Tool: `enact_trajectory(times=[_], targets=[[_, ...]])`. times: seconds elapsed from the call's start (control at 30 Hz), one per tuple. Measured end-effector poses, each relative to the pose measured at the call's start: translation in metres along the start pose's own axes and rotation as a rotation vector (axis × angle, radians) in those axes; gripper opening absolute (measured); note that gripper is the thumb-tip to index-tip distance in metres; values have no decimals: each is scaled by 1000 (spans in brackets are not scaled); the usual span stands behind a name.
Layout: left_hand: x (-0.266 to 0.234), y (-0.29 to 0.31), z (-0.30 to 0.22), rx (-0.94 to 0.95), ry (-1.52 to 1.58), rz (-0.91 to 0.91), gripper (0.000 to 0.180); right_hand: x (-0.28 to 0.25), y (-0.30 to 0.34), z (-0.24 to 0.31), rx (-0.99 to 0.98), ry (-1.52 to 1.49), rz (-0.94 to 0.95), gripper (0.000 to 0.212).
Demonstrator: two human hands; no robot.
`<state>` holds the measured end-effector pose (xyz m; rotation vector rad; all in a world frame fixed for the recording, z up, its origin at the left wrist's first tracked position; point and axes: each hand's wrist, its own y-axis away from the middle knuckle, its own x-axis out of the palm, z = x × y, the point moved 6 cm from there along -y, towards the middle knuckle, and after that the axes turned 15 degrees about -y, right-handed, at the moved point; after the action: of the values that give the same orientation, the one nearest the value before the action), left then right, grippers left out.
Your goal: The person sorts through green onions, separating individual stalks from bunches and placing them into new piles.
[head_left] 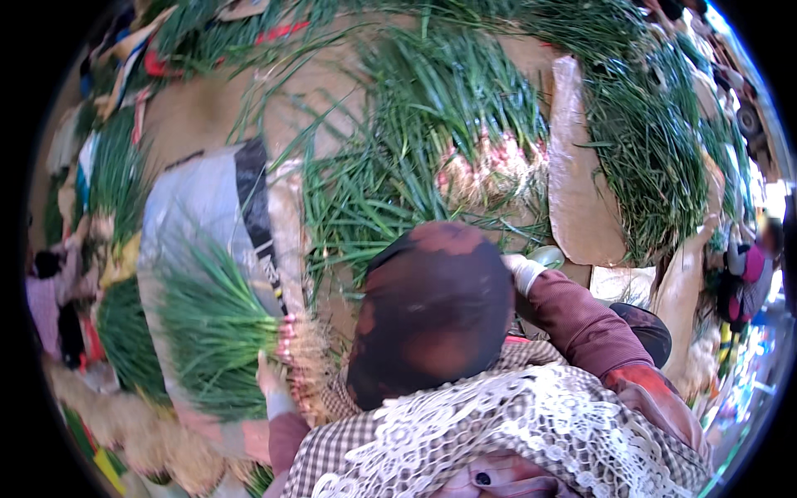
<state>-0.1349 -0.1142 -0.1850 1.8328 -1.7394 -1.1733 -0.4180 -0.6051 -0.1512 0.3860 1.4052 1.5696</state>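
My left hand (271,380) is at the lower left, closed on the stalks of a bunch of spring onions (212,328) just behind their pinkish bulbs. The bunch lies over a grey-white plastic sheet (187,203), green leaves to the left and pale roots to the right. My right hand (521,270) reaches forward past a dark patterned rounded form (427,307) that looks like my covered knee. It is beside a pale round dish-like thing (546,256). Its fingers are hidden, so I cannot tell what it grips.
More spring onions (490,162) lie ahead, bulbs toward me. A large heap of greens (647,149) is at the right, beside a brown plastic sheet (581,195). Bundled pale roots (158,440) are at the lower left. Other people sit at the left (62,299) and right (751,266) edges.
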Motion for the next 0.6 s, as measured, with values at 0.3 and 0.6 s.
enact_trajectory(times=[0.3,0.6], targets=[[126,57,-155,419,-292,151,32,-202,-23,-43,-78,-863,-1127,28],[439,170,-162,365,-403,1218,30,-191,-11,29,-318,-871,-871,27]])
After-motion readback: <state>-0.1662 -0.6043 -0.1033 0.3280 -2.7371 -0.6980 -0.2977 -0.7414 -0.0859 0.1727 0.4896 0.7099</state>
